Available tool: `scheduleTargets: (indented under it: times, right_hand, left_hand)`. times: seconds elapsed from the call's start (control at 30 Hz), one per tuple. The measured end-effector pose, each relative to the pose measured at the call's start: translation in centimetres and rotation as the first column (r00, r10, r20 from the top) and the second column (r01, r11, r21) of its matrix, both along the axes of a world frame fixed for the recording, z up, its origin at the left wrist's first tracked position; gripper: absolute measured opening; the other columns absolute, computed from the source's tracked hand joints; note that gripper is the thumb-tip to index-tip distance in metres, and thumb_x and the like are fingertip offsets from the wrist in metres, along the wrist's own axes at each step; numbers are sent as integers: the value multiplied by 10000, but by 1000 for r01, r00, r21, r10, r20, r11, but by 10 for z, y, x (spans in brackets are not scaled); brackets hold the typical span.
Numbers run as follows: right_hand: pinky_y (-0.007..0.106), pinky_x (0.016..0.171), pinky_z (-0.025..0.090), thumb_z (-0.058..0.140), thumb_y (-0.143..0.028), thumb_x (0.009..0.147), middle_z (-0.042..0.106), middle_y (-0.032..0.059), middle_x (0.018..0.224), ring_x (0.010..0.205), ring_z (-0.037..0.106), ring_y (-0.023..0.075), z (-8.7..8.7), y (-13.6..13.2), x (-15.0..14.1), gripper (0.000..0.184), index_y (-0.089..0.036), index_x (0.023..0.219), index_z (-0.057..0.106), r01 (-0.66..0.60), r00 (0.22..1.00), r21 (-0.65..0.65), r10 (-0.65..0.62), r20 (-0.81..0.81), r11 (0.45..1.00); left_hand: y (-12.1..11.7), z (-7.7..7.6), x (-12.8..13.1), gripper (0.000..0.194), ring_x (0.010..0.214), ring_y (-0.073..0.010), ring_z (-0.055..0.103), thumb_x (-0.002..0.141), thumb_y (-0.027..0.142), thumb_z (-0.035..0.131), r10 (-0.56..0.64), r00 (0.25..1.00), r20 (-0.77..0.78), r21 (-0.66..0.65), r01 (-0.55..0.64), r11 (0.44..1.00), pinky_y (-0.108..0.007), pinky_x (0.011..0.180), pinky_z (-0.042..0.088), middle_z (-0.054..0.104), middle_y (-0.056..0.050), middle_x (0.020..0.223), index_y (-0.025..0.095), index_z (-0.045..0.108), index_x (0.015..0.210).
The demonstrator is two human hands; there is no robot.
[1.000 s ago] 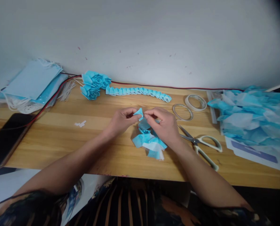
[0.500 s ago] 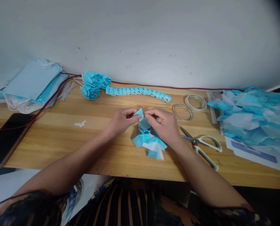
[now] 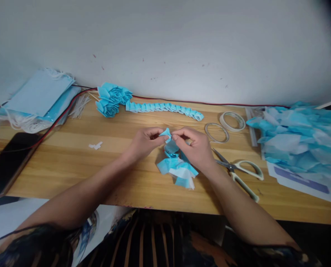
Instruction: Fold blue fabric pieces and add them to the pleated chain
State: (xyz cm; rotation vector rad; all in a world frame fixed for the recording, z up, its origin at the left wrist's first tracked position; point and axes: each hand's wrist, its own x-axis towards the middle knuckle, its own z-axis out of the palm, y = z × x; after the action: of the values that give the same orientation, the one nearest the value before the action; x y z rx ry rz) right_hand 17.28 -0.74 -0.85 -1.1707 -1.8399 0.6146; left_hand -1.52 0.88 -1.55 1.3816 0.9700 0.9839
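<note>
Between my hands is a small folded piece of blue nonwoven fabric (image 3: 166, 134). My left hand (image 3: 147, 140) pinches it from the left with thumb and forefinger. At its right edge, my right hand (image 3: 194, 146) has thumb and forefinger pressed together on it; the exact contact is hard to see. Loose blue and white fabric pieces (image 3: 179, 170) lie on the table just below my fingers. Scissors (image 3: 232, 167) with white handles rest partly opened to the right of my right hand. Beyond them are a thin tape roll (image 3: 217, 132) and a wider one (image 3: 232, 121).
Blue fabric roses (image 3: 111, 99) and a pleated blue strip (image 3: 165, 107) lie along the wall. A heap of blue and white pieces (image 3: 298, 137) covers the right side. Masks (image 3: 40, 92), a red-black cable (image 3: 68, 109), a phone (image 3: 13, 163) and white scraps (image 3: 95, 145) are on the left.
The view has shifted very slightly. Both hands keep nearly the same pinch around the small blue piece, and nothing else has visibly moved.
</note>
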Motion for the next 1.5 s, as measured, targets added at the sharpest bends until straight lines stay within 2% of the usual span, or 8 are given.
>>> scheduleTargets:
  times: [0.53, 0.77, 0.93, 1.1, 1.23, 1.37, 1.5]
  right_hand:
    - [301, 695, 501, 647, -240, 905, 743, 0, 777, 705, 647, 159, 0, 0, 1, 130, -236, 833, 755, 23, 1000, -39, -23, 9, 999]
    - [299, 698, 489, 634, -201, 910, 740, 4, 773, 712, 647, 160, 2, -1, -1, 143, -228, 819, 740, 22, 998, 56, -25, 50, 998]
    - [323, 731, 495, 621, -210, 908, 738, 9, 767, 725, 652, 174, 0, 0, -1, 154, -233, 791, 717, 59, 993, 108, -70, 97, 992]
    - [297, 668, 486, 611, -242, 888, 748, 5, 778, 692, 647, 161, -2, 6, 2, 126, -227, 809, 709, 159, 987, -6, -159, -18, 987]
    - [270, 582, 449, 598, -284, 883, 710, -15, 701, 597, 592, 137, 0, 6, 3, 137, -219, 819, 700, 179, 977, -99, -188, -97, 979]
    - [275, 622, 463, 599, -273, 899, 726, -9, 746, 638, 606, 141, 6, 0, -3, 134, -222, 828, 700, 105, 991, -85, -111, -75, 991]
    - [285, 703, 471, 578, -215, 936, 717, 1, 778, 727, 628, 151, 12, -9, -19, 157, -223, 859, 715, -112, 991, -14, 113, 72, 994]
  left_hand:
    - [0, 2, 0, 240, 623, -104, 466, 733, 400, 754, 9, 1000, -2, -21, -9, 1000, -237, 624, 404, 558, 35, 624, 181, 669, 686]
    - [-1, 1, 1, 266, 614, -100, 441, 735, 422, 756, 12, 1000, -4, -29, -12, 999, -235, 605, 375, 525, 39, 615, 176, 667, 693]
    - [-1, 1, 0, 268, 604, -95, 417, 746, 411, 726, 7, 1000, -16, -17, -7, 1000, -231, 576, 331, 495, 40, 607, 173, 634, 664]
    - [0, 0, -2, 243, 595, -99, 452, 758, 406, 715, 33, 999, -41, -40, -35, 999, -239, 579, 350, 535, 32, 615, 173, 663, 714]
    - [5, -2, -7, 262, 576, -96, 471, 762, 414, 744, 121, 993, 2, -62, -120, 991, -243, 581, 392, 564, 29, 615, 174, 656, 705]
    - [13, -4, -14, 276, 566, -86, 480, 773, 406, 764, 227, 969, 92, -91, -219, 971, -233, 572, 411, 586, 22, 633, 169, 647, 694]
    - [20, -6, -18, 262, 568, -80, 504, 774, 382, 781, 254, 954, 160, -166, -228, 959, -221, 568, 419, 602, 18, 651, 160, 655, 717]
